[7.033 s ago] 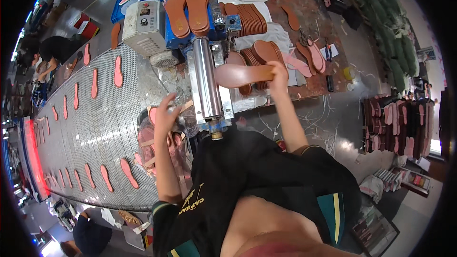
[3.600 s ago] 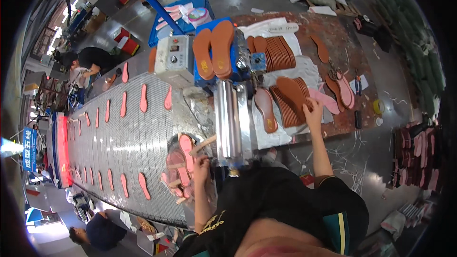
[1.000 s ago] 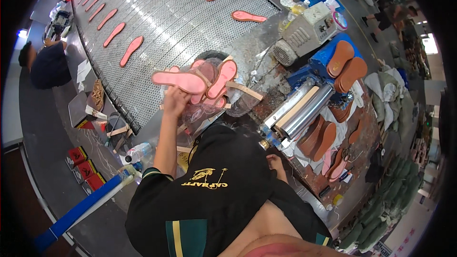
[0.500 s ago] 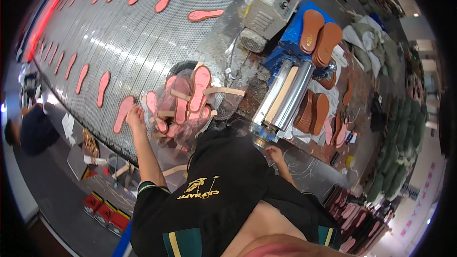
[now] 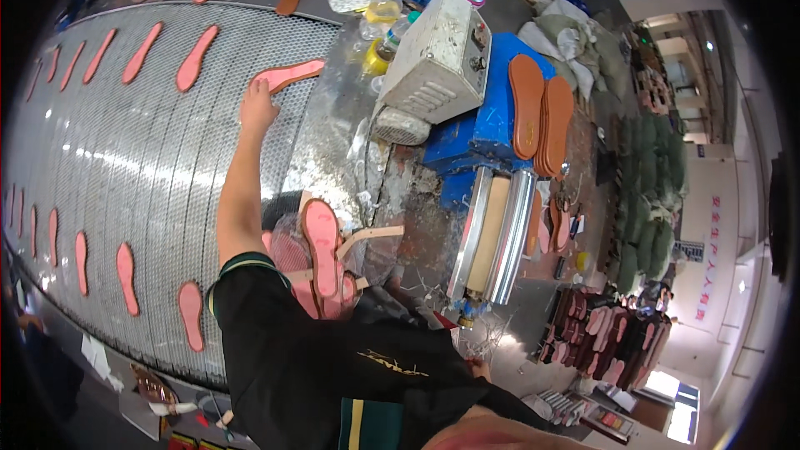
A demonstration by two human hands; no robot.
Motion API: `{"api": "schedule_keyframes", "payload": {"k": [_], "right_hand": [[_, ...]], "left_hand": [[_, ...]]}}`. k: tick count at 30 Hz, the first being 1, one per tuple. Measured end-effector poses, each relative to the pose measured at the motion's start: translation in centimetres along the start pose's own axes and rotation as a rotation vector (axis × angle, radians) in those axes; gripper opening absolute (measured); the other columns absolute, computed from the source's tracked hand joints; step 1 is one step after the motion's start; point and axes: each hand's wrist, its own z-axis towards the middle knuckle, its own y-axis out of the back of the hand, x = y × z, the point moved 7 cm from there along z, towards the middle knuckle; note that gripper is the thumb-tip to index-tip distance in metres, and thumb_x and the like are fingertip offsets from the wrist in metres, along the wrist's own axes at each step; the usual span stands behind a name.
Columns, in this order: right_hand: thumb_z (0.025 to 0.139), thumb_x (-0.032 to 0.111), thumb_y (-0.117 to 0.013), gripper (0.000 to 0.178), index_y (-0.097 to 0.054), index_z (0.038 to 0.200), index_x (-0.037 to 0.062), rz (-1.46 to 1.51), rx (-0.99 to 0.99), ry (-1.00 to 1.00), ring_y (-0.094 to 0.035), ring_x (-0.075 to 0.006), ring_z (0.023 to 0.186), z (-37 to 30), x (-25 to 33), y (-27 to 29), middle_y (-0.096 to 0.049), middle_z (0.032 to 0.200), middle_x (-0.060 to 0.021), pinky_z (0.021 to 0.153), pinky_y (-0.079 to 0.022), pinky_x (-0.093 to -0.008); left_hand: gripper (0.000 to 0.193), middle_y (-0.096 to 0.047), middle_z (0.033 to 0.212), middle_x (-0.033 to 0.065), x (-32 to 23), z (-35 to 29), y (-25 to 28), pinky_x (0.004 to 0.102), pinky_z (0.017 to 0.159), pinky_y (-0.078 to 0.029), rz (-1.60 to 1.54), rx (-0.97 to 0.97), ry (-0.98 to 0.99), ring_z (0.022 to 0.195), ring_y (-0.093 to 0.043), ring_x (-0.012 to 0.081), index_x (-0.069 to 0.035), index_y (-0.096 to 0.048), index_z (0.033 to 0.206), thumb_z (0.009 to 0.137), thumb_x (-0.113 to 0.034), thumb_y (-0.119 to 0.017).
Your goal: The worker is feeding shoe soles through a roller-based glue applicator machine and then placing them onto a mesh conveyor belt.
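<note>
My left hand (image 5: 259,108) reaches far over the metal mesh conveyor (image 5: 179,175). Its fingers close on the left end of a pink insole with a brown edge (image 5: 293,73), which lies slanted by the conveyor's right border. Below my left arm, a heap of pink insoles (image 5: 321,237) is mixed with clear mesh pieces and tan strips (image 5: 379,232). My right hand (image 5: 477,367) is low beside my shirt, beneath the roller machine (image 5: 492,233). Its fingers are small and partly hidden, and I cannot make out anything in them.
More pink insoles (image 5: 125,277) lie in two rows along the conveyor. A grey motor box (image 5: 437,54) stands beside a blue machine body (image 5: 496,108) carrying stacked brown soles (image 5: 557,125). Bottles (image 5: 383,10) stand behind the box. A loaded rack (image 5: 596,337) is at the right.
My left hand has gone from beside an insole in the near row to the far insole at the conveyor's right border. The view has turned, and my right hand sits lower in it.
</note>
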Motion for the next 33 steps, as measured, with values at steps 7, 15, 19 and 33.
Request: {"api": "schedule_keyframes", "payload": {"k": [7, 15, 19, 33], "right_hand": [[0.085, -0.003, -0.048, 0.019, -0.065, 0.095, -0.0004, 0.222, -0.164, 0.05, -0.057, -0.0108, 0.078, -1.7, -6.5, -0.7, -0.064, 0.082, -0.0032, 0.073, -0.045, -0.0249], [0.085, 0.001, -0.049, 0.018, -0.065, 0.095, -0.0015, 0.116, -0.202, 0.056, -0.057, -0.011, 0.077, -2.0, -5.2, 0.8, -0.064, 0.081, -0.0035, 0.072, -0.045, -0.0246], [0.084, 0.003, -0.052, 0.017, -0.064, 0.095, -0.002, 0.114, -0.18, 0.016, -0.058, -0.0126, 0.078, -0.9, -4.6, 1.4, -0.064, 0.081, -0.0046, 0.072, -0.046, -0.0261], [0.082, 0.001, -0.054, 0.015, -0.063, 0.094, -0.0023, 0.067, -0.1, 0.071, -0.058, -0.0137, 0.077, 0.3, -2.1, 0.6, -0.064, 0.082, -0.0061, 0.071, -0.047, -0.0288]], "left_hand": [[0.078, -0.045, 0.131, 0.0081, -0.1, 6.1, -3.4, 0.0436, 0.099, -0.038, 0.111, 0.095, -0.019, 0.124, -0.041, 0.0264, -0.01, -0.041, 0.13, 0.063, -0.023, -0.078], [0.067, -0.053, 0.117, 0.0159, 3.5, 5.4, -0.4, 0.0436, 0.088, -0.046, 0.1, 0.052, 0.233, 0.108, -0.052, 0.0353, -0.002, -0.05, 0.115, 0.067, -0.041, -0.077], [0.067, -0.053, 0.117, 0.0159, 2.5, 5.3, 0.2, 0.0454, 0.087, -0.046, 0.172, 0.037, 0.268, 0.108, -0.053, 0.0369, -0.001, -0.054, 0.111, 0.07, -0.05, -0.072], [0.071, -0.057, 0.118, 0.0157, 1.2, 5.0, 1.7, 0.0507, 0.087, -0.043, 0.323, 0.12, 0.356, 0.11, -0.054, 0.0343, -0.007, -0.057, 0.117, 0.075, -0.064, -0.06]]}}
